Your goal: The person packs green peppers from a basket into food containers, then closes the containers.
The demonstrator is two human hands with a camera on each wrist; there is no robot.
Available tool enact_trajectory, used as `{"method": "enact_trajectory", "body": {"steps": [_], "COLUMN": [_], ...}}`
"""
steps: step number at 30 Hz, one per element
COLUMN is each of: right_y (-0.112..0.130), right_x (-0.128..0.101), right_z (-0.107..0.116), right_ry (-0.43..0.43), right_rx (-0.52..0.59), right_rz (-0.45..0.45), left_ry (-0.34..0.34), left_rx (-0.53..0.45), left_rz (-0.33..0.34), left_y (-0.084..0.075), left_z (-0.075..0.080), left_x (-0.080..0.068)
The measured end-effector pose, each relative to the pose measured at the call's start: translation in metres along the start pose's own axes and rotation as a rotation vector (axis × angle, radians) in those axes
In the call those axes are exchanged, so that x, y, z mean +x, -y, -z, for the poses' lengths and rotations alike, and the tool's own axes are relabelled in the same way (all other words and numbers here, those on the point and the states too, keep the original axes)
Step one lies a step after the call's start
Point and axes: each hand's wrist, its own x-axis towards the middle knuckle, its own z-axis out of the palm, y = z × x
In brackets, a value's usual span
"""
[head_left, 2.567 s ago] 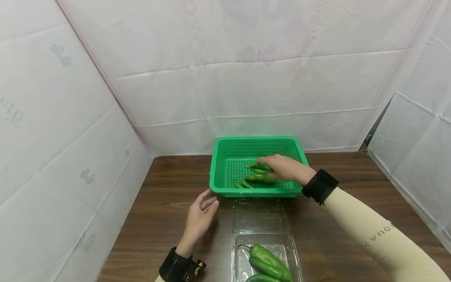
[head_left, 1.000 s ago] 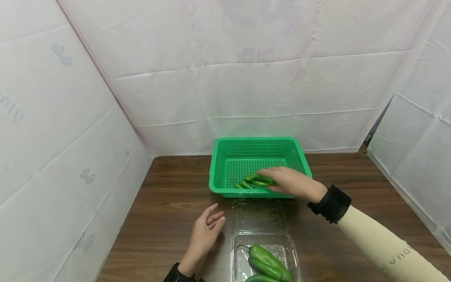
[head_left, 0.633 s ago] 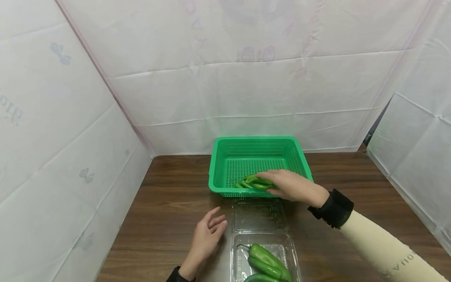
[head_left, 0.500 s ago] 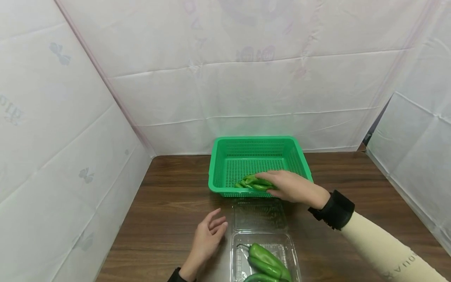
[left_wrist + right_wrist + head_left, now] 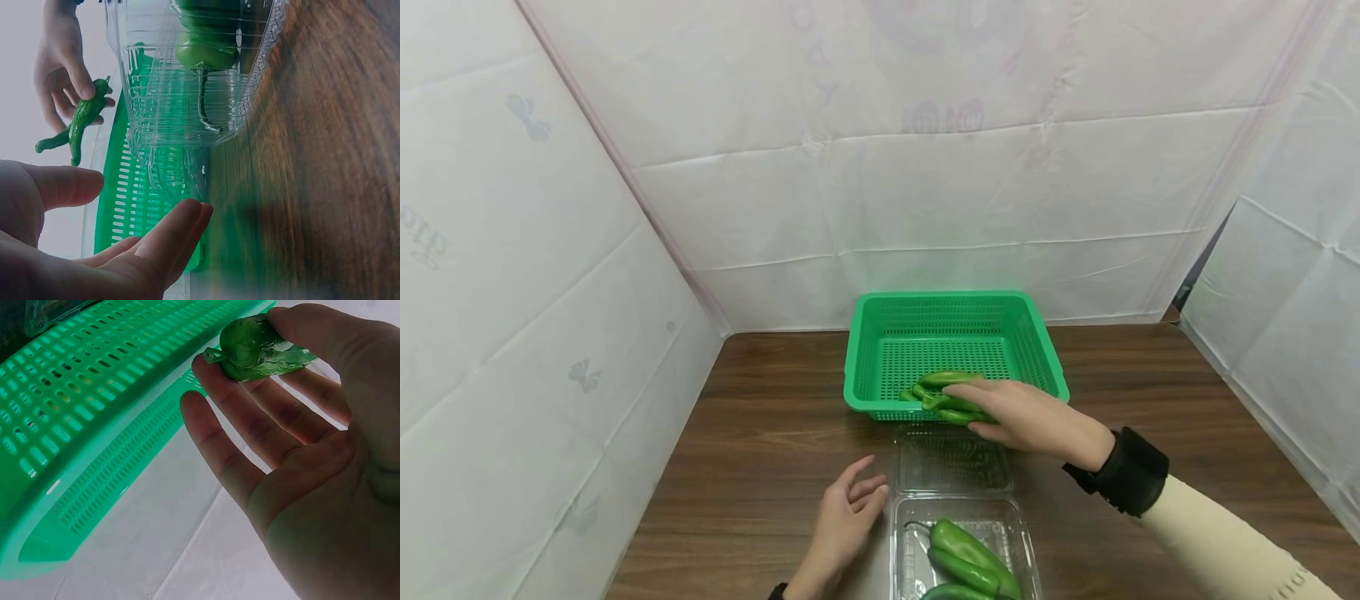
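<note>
White sheeting walls in the brown wooden table; it carries faint pinkish printing high on the back panel and grey lettering at the far left edge, all too pale to read for certain. At the back of the table stands a green perforated plastic basket, with a few green peppers lying against its near wall. Just in front of it lies an open clear plastic clamshell container, its lid flat toward the basket and its tray nearest the person, where larger green peppers lie together. The right arm wears a cream sleeve with dark lettering near the lower edge, cut off and not legible, and a black wrist strap. The right hand hovers over the basket's near rim and pinches a small green chili pepper between thumb and fingers; the right wrist view shows the stem end gripped at the fingertips. The left hand rests on the table just left of the clamshell, fingers relaxed and spread, holding nothing; it seems to stand just clear of the container's edge, though the angle leaves that uncertain.
</note>
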Motion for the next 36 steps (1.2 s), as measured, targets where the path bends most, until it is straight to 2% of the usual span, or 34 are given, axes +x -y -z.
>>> {"method": "enact_trajectory", "body": {"steps": [9,21,30,36], "right_y": [0.007,0.016,0.023,0.027], "right_x": [-0.007,-0.02,-0.028,-0.032], "right_z": [-0.006,-0.016,-0.022,-0.025], "right_ry": [-0.001,-0.03,0.004,0.009], "right_rx": [-0.003,0.025,0.068,0.092], "right_rz": [0.004,0.053,0.01,0.017], "left_ry": [0.003,0.033,0.044,0.042], "left_rx": [-0.024,-0.033,-0.03,-0.035], "left_rz": [-0.006,0.039,0.045,0.05], "left_y": [0.002,0.001,0.001,0.001], "left_z": [-0.001,-0.002,-0.003,-0.004], "left_x": [-0.001,-0.005,-0.006,-0.007]}}
